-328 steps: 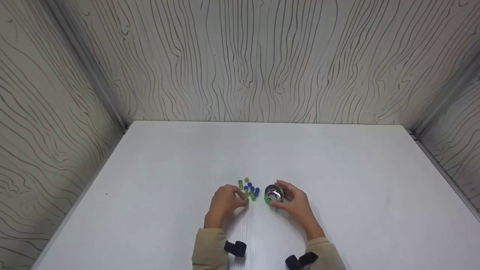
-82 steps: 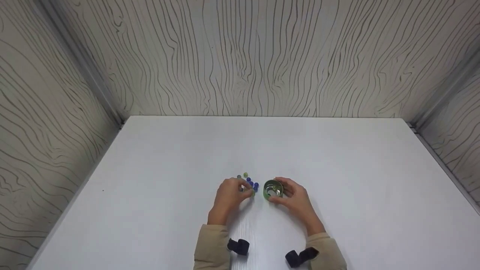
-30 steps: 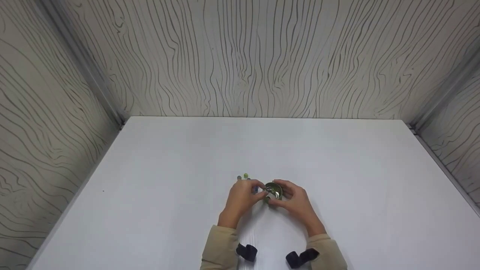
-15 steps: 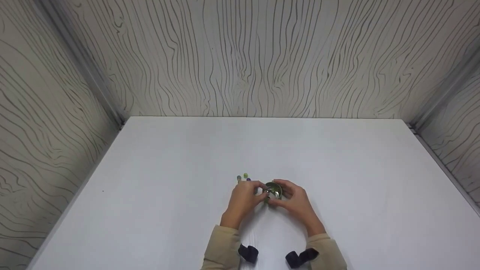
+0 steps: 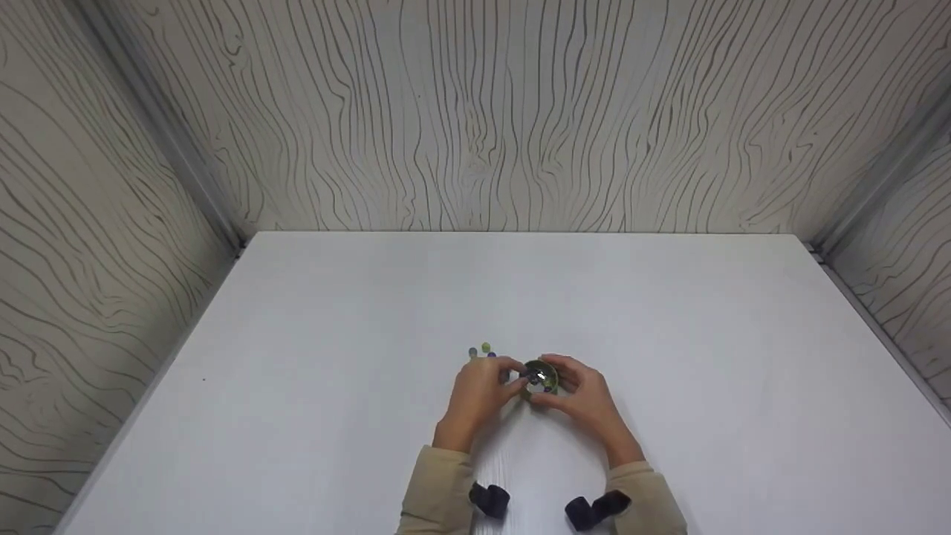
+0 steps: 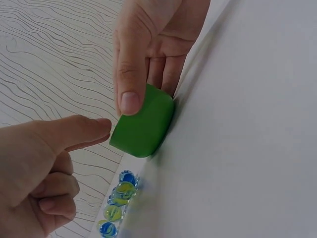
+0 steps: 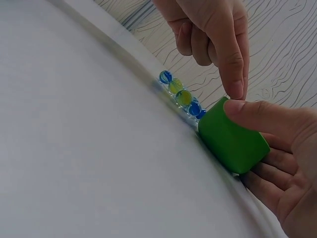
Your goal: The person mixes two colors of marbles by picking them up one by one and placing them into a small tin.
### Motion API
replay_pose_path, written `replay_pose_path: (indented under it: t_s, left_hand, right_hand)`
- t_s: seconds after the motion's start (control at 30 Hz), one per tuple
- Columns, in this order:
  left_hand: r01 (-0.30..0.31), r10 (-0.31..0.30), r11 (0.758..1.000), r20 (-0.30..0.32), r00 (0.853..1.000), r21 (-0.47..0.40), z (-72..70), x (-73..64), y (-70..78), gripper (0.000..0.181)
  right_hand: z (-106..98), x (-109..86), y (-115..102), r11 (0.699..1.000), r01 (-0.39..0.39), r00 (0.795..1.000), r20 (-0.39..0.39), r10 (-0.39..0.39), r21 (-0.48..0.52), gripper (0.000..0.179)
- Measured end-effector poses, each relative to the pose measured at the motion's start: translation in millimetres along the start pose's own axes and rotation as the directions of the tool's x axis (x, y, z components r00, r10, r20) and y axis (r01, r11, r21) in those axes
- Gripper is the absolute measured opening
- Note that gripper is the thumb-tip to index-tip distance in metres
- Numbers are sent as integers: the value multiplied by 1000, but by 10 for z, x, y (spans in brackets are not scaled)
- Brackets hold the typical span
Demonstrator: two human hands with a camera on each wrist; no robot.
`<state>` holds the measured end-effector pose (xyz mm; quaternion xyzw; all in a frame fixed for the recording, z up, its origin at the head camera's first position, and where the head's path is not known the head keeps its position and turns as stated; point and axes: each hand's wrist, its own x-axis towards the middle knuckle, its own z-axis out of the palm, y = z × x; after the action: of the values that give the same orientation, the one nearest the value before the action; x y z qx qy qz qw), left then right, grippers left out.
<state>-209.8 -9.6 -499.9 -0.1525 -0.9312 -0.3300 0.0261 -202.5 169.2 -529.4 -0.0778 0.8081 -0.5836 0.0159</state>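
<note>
A small green cup [image 5: 552,377] with a shiny metal inside stands on the white table, with some glass marbles in it. My right hand [image 5: 587,397] grips it from the right, thumb near the rim and fingers around the far side. The thumb and index finger of my left hand [image 5: 475,394] come together at the cup's left rim; its other fingers are curled in. Whether a marble is between those fingertips I cannot tell. Blue and yellow-green marbles [image 6: 125,190] lie beside the cup in the left wrist view; the left hand hides part of them from the head view.
The white table [image 5: 297,319] reaches back to a wood-patterned wall [image 5: 475,119], with similar panels on both sides. A yellow-green marble [image 5: 486,347] and a greyish one [image 5: 472,351] lie just beyond the left hand. Black camera mounts [image 5: 490,501] sit on both sleeves.
Since the earliest frame, the marble group on the table has shrunk and marbles show in the cup. My left hand has moved right from the marbles to the rim; the right hand has kept its grip.
</note>
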Motion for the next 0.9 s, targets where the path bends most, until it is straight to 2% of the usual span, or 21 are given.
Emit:
replay_pose_path:
  t_s: [0.3,0.77,0.9]
  left_hand:
    - [0,0,1000,-11,1000,-15,-22,-1,-15,16]
    - [-25,26,1000,-63,998,15,-61,-26,-71,15]
    - [-11,14,999,-83,996,35,-75,-25,-95,14]
  right_hand:
    - [3,-2,10,1000,-12,1000,-12,12,-12,60]
    - [0,-11,-13,999,-24,1000,-4,24,-29,63]
    - [7,-5,4,999,-28,1000,-13,28,-37,63]
